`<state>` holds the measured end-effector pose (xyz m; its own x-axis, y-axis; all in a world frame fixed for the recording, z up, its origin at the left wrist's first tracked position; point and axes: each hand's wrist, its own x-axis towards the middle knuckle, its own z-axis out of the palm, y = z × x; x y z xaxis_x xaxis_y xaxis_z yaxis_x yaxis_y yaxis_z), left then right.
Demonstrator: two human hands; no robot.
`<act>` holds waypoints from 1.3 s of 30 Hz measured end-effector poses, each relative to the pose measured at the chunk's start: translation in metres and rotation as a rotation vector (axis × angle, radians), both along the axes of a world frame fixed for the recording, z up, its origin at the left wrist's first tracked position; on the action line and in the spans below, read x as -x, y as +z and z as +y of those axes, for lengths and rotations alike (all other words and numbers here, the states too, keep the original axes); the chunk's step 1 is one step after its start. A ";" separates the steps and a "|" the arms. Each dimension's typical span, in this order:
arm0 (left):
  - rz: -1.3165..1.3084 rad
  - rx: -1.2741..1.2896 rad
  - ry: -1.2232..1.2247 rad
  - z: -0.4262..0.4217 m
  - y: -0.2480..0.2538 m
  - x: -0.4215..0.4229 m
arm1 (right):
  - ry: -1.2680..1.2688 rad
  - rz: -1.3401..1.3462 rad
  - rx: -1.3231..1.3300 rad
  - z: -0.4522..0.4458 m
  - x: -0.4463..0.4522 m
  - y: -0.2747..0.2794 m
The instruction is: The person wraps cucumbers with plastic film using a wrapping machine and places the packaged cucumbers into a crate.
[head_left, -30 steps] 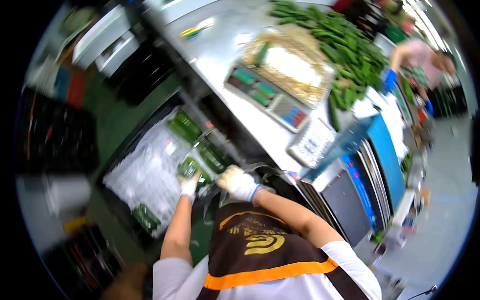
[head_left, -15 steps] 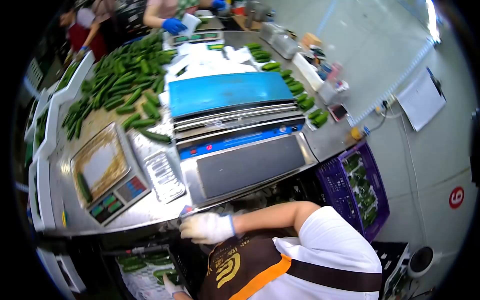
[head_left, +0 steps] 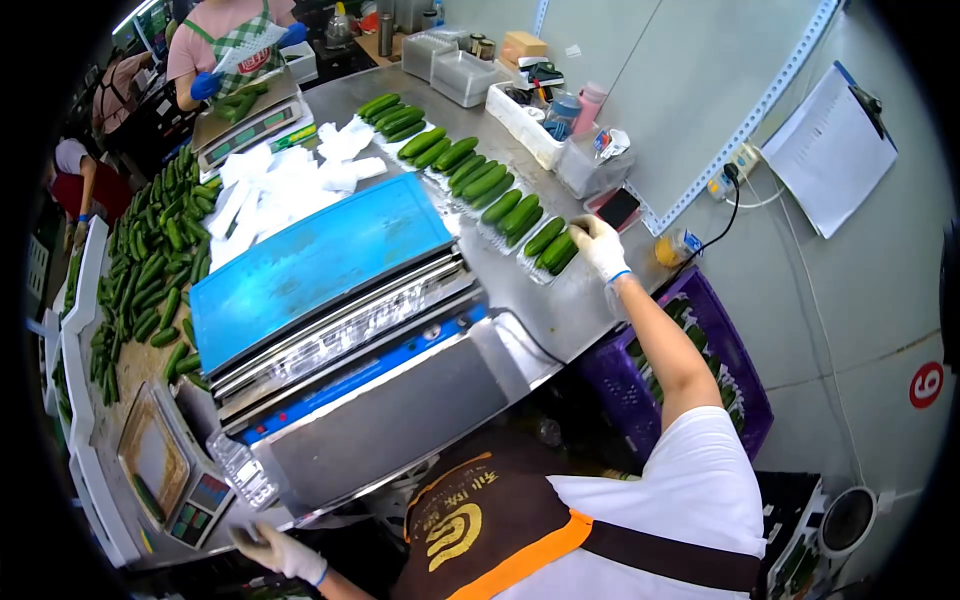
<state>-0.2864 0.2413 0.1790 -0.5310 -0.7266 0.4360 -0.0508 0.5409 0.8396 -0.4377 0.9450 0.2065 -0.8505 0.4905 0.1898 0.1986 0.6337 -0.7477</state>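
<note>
My right hand (head_left: 600, 250), in a white knit glove, reaches to the near end of a row of cucumber packs on the steel table. Its fingers close on the edge of the last tray of cucumbers (head_left: 548, 245); the fingertips are partly hidden. My left hand (head_left: 280, 553), also gloved, hangs low by the table's front edge, near the scale, fingers apart and holding nothing visible. Between my hands stands the wrapping machine (head_left: 330, 270) with a blue lid and dark plate. An emptied-looking clear plastic tray (head_left: 245, 470) lies at its left corner.
A weighing scale (head_left: 205, 505) stands at the left with one cucumber on it. Loose cucumbers (head_left: 150, 270) are heaped behind it. A purple crate (head_left: 755, 400) of packs sits below the table at right. Across the table, a co-worker's blue-gloved hand (head_left: 205, 86) is beside another scale.
My right hand has moved from the table's front edge out to the cucumber packs. My left hand has come up from the lower crate, leaving the pack there. The view has turned right.
</note>
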 end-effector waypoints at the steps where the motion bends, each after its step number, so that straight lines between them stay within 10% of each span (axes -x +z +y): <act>1: 0.039 -0.044 -0.122 0.038 0.008 0.015 | -0.046 -0.010 0.017 0.040 0.009 -0.033; 6: -0.029 0.020 -0.785 0.264 0.080 0.072 | -0.153 -0.194 0.213 0.094 0.036 -0.066; 10: -0.455 -0.404 -1.304 0.400 0.064 0.109 | -0.046 -0.295 0.089 0.102 0.060 -0.095; 17: -0.757 -0.274 -1.150 0.556 -0.056 0.178 | 0.144 -0.304 0.177 0.097 0.052 -0.096; 31: -0.828 -0.254 -1.163 0.564 -0.003 0.184 | 0.007 -0.396 0.138 0.071 0.000 -0.027; 39: -0.435 -0.057 -1.043 0.439 0.113 0.241 | 0.267 0.221 0.175 -0.031 0.086 0.031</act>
<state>-0.5274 0.6806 0.2915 -0.9880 0.1472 0.0463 0.1088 0.4514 0.8857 -0.5240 0.9136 0.2380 -0.9008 0.2983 0.3157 -0.1340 0.5004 -0.8553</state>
